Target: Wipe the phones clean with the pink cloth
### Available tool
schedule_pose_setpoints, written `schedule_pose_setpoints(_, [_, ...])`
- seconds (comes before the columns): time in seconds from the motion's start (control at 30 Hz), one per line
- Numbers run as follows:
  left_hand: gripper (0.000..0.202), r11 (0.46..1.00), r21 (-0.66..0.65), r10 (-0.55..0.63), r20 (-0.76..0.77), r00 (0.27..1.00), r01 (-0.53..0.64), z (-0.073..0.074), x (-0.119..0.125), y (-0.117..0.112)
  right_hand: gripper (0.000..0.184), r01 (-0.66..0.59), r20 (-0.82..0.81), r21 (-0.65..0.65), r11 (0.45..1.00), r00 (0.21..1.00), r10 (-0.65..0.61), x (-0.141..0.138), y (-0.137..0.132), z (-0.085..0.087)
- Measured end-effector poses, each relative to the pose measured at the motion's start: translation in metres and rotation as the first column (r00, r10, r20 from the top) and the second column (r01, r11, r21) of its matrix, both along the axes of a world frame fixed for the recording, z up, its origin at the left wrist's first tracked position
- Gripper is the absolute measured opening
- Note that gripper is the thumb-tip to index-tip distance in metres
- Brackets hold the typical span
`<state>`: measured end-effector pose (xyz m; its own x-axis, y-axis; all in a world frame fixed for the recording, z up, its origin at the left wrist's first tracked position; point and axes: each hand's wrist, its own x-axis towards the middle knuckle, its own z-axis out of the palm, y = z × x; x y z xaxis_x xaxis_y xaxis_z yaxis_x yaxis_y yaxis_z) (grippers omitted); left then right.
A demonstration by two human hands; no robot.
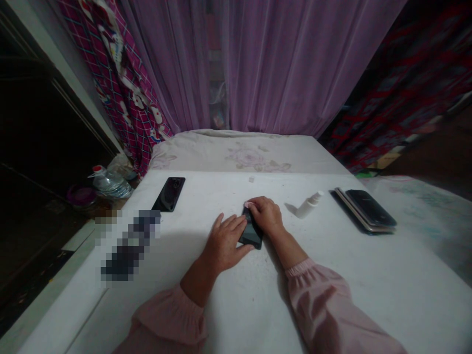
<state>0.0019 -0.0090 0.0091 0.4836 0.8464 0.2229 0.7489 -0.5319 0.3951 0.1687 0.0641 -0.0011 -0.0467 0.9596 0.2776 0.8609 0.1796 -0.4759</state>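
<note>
Steadying a flat black rectangular phone point(252, 235) around the middle of the white-cloth-covered bench point(254, 305), well in from its left and right edges, I have my left hand point(225, 243) spread, fingers and thumb apart against it, while my right hand's point(268, 216) grip is pinched on a small pale-pink pad point(248, 203) at its far end. I judge the phone light, stiff and slippery, its glassy face fragile, so best held by the long sides.

On the counter point(350, 275), at the centre of the frame, a phone point(252, 235) beneath left hand point(224, 241) and right hand point(267, 212), with a pad point(249, 203) at its far end, another phone point(171, 192) left of centre, bottle point(308, 207) and stack of devices point(370, 209) rightward, curtains point(280, 64) behind.
</note>
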Motion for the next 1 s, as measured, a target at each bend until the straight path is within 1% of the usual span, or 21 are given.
schedule_pose_setpoints(0.1, [0.057,1.000,0.006,0.030,-0.008,1.000,-0.030,0.001,0.002,0.000,0.017,-0.092,-0.074,-0.031,0.995,0.993,0.089,0.005,0.000,0.000])
schedule_pose_setpoints(0.2, [0.059,0.999,0.025,0.044,-0.006,0.999,-0.044,-0.001,0.002,0.001,0.014,-0.214,-0.177,-0.064,0.975,0.964,0.200,0.012,0.000,0.001])
schedule_pose_setpoints(0.27, [0.060,0.998,0.034,0.051,0.002,0.999,-0.051,-0.004,0.002,0.001,0.014,-0.265,-0.221,-0.085,0.960,0.945,0.241,0.016,0.000,0.002])
schedule_pose_setpoints(0.33, [0.061,0.998,0.037,0.052,0.013,0.999,-0.053,-0.006,0.001,0.002,0.014,-0.288,-0.236,-0.096,0.953,0.936,0.259,0.018,0.000,0.001])
schedule_pose_setpoints(0.4, [0.061,0.998,0.037,0.049,0.024,0.998,-0.050,-0.007,0.000,0.002,0.014,-0.285,-0.223,-0.083,0.955,0.939,0.261,0.017,0.000,0.001])
schedule_pose_setpoints(0.5, [0.059,0.999,0.036,0.038,0.030,0.999,-0.039,-0.007,-0.001,0.002,0.013,-0.234,-0.189,-0.037,0.972,0.956,0.223,0.014,0.001,-0.002])
schedule_pose_setpoints(0.63, [0.057,0.999,0.037,0.026,0.021,0.999,-0.026,-0.004,0.000,0.000,0.016,-0.100,-0.154,-0.012,0.995,0.983,0.097,0.008,0.004,-0.006])
schedule_pose_setpoints(0.7, [0.056,0.999,0.040,0.024,0.016,1.000,-0.025,-0.004,0.000,0.000,0.018,-0.031,-0.150,-0.018,0.999,0.988,0.028,0.008,0.005,-0.008])
schedule_pose_setpoints(0.77, [0.055,0.998,0.046,0.030,0.013,0.999,-0.030,-0.003,0.001,-0.001,0.018,0.009,-0.164,-0.026,1.000,0.986,-0.013,0.008,0.006,-0.008])
schedule_pose_setpoints(0.83, [0.053,0.998,0.054,0.041,0.016,0.999,-0.042,-0.003,0.001,-0.001,0.017,0.014,-0.196,-0.042,0.999,0.980,-0.022,0.009,0.005,-0.007])
schedule_pose_setpoints(0.9, [0.052,0.997,0.060,0.051,0.019,0.999,-0.052,-0.003,0.002,-0.001,0.016,-0.015,-0.249,-0.064,0.998,0.968,-0.001,0.012,0.004,-0.006])
schedule_pose_setpoints(1.0, [0.053,0.995,0.071,0.066,0.017,0.998,-0.067,-0.002,0.003,-0.001,0.012,-0.131,-0.363,-0.099,0.986,0.928,0.087,0.018,0.002,-0.003])
